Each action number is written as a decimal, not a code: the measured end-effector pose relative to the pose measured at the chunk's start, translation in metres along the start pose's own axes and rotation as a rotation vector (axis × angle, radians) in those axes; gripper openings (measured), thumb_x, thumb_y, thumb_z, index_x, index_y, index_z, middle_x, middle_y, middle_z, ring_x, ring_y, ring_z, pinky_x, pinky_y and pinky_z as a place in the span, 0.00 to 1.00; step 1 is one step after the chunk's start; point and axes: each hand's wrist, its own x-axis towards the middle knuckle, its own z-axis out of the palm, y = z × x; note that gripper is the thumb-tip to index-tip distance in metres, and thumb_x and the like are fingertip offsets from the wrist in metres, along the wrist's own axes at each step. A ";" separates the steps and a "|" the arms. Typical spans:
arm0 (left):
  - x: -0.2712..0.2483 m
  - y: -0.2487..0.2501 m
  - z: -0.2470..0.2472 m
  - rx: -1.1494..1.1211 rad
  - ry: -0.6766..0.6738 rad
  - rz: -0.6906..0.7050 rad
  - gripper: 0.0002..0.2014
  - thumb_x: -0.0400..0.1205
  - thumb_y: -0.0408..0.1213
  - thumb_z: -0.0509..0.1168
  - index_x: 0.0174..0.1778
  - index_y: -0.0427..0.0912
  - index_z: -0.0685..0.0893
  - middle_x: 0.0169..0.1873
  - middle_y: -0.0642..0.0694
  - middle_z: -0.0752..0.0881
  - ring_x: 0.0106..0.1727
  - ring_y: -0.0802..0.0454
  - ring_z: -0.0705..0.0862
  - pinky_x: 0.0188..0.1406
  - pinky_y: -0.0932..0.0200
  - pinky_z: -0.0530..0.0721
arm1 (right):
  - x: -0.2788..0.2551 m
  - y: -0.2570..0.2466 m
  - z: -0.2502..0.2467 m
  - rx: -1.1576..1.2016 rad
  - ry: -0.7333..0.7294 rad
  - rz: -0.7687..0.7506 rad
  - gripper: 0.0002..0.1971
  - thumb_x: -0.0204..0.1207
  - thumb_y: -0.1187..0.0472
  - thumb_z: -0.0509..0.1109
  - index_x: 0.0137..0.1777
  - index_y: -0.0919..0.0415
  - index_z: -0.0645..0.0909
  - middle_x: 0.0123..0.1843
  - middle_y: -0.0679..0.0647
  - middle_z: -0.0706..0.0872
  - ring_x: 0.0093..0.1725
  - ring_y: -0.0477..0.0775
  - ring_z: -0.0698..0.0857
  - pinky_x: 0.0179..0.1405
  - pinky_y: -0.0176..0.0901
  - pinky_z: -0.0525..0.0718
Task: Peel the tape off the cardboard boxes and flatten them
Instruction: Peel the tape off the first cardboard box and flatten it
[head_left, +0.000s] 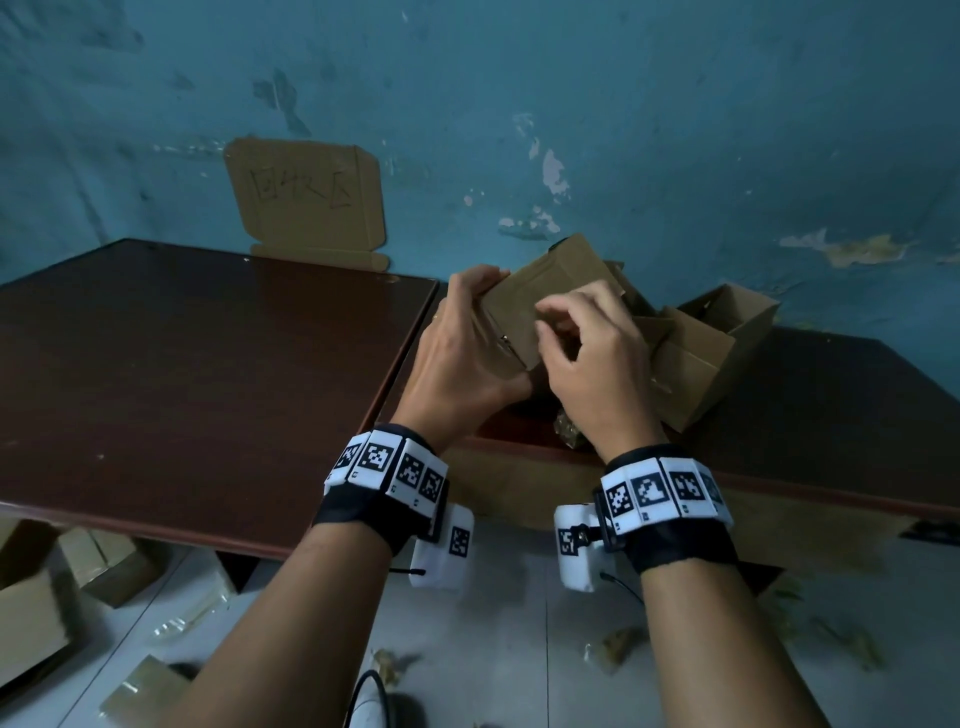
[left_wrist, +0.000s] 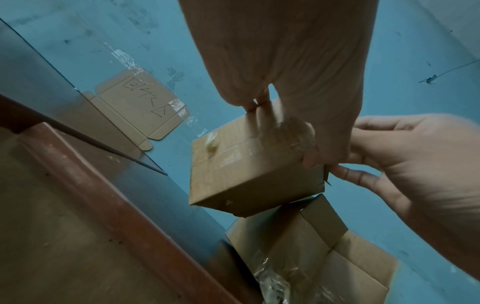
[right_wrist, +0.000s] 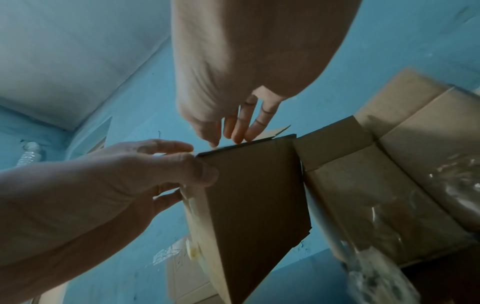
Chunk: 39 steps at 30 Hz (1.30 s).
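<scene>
I hold a small brown cardboard box (head_left: 545, 291) above the gap between two tables. My left hand (head_left: 483, 322) grips its left side, with the fingers over the top and the thumb below. My right hand (head_left: 566, 322) has its fingers curled and pinches at the box's near edge. In the left wrist view the box (left_wrist: 249, 174) carries clear tape (left_wrist: 293, 133) under my left fingers (left_wrist: 262, 102), and my right hand (left_wrist: 415, 164) sits at its right corner. In the right wrist view my right fingertips (right_wrist: 239, 135) touch the top edge of the box (right_wrist: 254, 195), and my left hand (right_wrist: 130, 174) holds its left side.
Opened cardboard boxes (head_left: 696, 358) are piled on the right table (head_left: 831, 415), with crumpled clear tape (head_left: 569, 431) near its front edge. A dark brown table (head_left: 182, 364) lies at left. A flat cardboard sign (head_left: 306, 200) leans on the blue wall. Boxes (head_left: 31, 613) and tape scraps (head_left: 618, 644) lie on the floor.
</scene>
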 end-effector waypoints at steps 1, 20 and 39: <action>0.000 -0.001 0.000 0.007 -0.004 0.003 0.48 0.65 0.39 0.88 0.79 0.46 0.70 0.73 0.53 0.82 0.71 0.56 0.84 0.68 0.51 0.84 | 0.000 0.001 -0.001 -0.016 0.003 -0.022 0.05 0.83 0.66 0.76 0.56 0.64 0.90 0.53 0.55 0.85 0.52 0.53 0.86 0.51 0.40 0.85; 0.000 0.003 -0.004 0.199 -0.076 0.160 0.45 0.65 0.32 0.80 0.81 0.39 0.73 0.67 0.47 0.83 0.65 0.44 0.80 0.55 0.46 0.83 | 0.018 -0.007 -0.008 -0.231 -0.134 -0.093 0.05 0.77 0.65 0.76 0.45 0.61 0.82 0.46 0.56 0.83 0.47 0.59 0.84 0.37 0.47 0.79; 0.001 0.004 0.001 0.082 0.098 0.024 0.35 0.65 0.42 0.87 0.68 0.48 0.82 0.71 0.55 0.83 0.69 0.55 0.84 0.68 0.55 0.82 | -0.001 -0.006 -0.010 0.055 0.026 0.184 0.06 0.75 0.62 0.74 0.44 0.56 0.79 0.37 0.47 0.82 0.35 0.48 0.81 0.35 0.55 0.85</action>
